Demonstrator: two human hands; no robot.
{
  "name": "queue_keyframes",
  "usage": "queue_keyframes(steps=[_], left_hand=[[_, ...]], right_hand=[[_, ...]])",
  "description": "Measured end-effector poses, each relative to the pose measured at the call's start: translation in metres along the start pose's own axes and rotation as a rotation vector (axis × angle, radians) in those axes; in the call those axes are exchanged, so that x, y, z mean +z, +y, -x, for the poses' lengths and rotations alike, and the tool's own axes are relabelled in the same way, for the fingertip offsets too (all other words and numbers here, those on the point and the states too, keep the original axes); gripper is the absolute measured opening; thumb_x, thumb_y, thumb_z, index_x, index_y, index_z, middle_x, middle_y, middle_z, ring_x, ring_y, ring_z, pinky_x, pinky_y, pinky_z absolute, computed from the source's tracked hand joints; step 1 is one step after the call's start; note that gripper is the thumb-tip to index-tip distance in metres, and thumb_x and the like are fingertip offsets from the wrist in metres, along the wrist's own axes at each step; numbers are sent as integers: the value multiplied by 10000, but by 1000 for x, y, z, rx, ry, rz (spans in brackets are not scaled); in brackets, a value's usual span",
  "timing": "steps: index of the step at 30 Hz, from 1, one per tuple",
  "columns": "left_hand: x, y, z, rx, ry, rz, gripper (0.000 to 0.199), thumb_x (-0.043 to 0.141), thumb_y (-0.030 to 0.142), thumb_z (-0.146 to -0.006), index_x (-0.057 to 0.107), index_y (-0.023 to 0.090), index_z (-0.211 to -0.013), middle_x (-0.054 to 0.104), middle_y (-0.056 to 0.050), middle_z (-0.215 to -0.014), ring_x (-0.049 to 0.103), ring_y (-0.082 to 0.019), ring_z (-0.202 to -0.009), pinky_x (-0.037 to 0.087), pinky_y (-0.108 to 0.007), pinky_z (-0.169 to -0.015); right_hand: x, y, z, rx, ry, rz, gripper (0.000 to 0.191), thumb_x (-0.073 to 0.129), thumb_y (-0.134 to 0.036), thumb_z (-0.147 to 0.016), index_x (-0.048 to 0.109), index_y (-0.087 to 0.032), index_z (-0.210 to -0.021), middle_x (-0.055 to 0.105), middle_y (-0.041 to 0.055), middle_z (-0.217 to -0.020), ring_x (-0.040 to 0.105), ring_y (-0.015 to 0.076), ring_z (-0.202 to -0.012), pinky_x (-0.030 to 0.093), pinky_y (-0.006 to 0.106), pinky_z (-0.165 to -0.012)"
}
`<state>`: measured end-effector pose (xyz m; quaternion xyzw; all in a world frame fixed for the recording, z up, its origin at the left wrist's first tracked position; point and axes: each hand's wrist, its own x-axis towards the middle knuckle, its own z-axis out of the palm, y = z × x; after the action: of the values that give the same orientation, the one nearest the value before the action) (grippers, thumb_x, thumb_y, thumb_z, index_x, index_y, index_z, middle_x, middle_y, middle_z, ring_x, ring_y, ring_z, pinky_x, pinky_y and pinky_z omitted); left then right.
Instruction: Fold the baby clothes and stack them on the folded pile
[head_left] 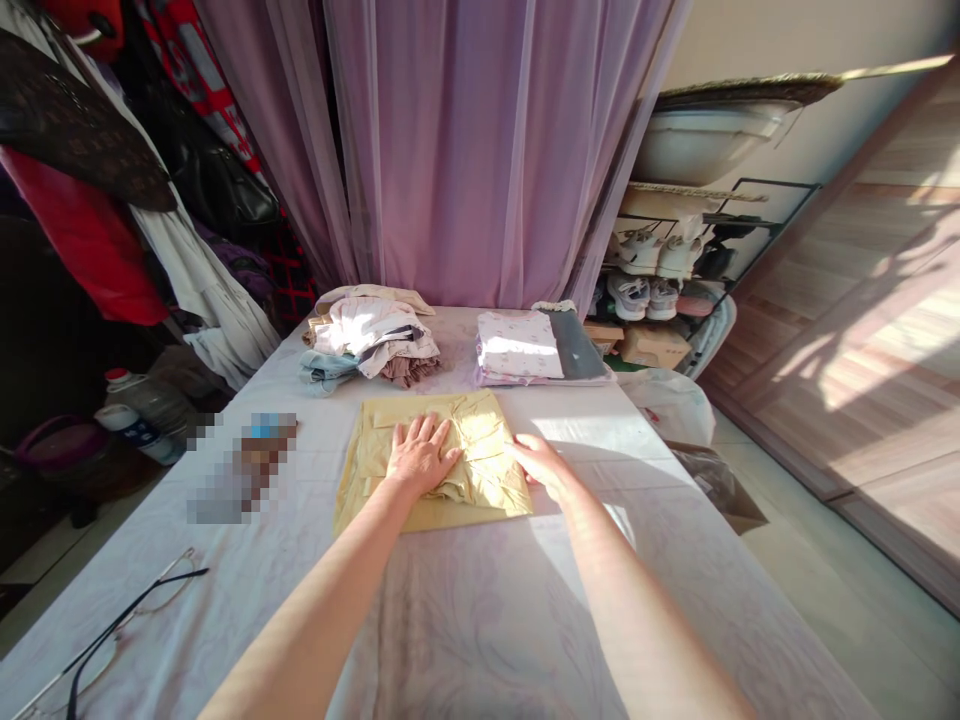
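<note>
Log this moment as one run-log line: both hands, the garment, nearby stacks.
left hand: flat on yellow garment | right hand: at garment's right edge | beyond: clothes pile, pink-print folded stack

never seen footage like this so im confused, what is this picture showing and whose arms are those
This comes from a camera worn on a person's head, looking forward and down, so the two bare arms are that person's own. The left hand lies flat on a folded yellow garment, and the right hand rests at its edge. Neither hand grips anything. The table's pale cloth also carries a pile of folded clothes, a pink folded stack and glasses.
</note>
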<state>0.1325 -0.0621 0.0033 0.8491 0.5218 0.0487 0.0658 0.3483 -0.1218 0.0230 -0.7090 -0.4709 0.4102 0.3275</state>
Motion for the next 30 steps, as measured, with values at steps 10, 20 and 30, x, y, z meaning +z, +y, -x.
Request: queue_keyframes(steps=[10, 20, 30], left_hand=[[-12, -19, -6, -149, 18, 729, 497, 473, 514, -913, 589, 249, -1318, 465, -72, -1515, 303, -269, -1460, 124, -466, -1218], [-69, -75, 24, -435, -90, 1651, 690, 497, 733, -822, 621, 161, -1186, 699, -140, -1192, 701, -203, -942, 564, -281, -749], [-53, -101, 45, -512, 47, 1016, 233, 613, 260, -749, 603, 175, -965, 742, -45, -928, 692, -186, -844, 510, -240, -674]], right_hand=[[24, -63, 33, -137, -74, -51, 390, 610, -205, -745, 609, -210, -1135, 742, 48, -1013, 691, 194, -882, 550, 301, -781], [110, -141, 51, -259, -111, 615, 467, 544, -272, -809, 534, -230, -1275, 723, 116, -1065, 687, 266, -960, 495, 335, -769], [160, -136, 56, -308, -247, 602, 367, 560, -430, -835, 677, -211, -1106, 742, 109, -980, 688, 277, -915, 493, 336, -743]])
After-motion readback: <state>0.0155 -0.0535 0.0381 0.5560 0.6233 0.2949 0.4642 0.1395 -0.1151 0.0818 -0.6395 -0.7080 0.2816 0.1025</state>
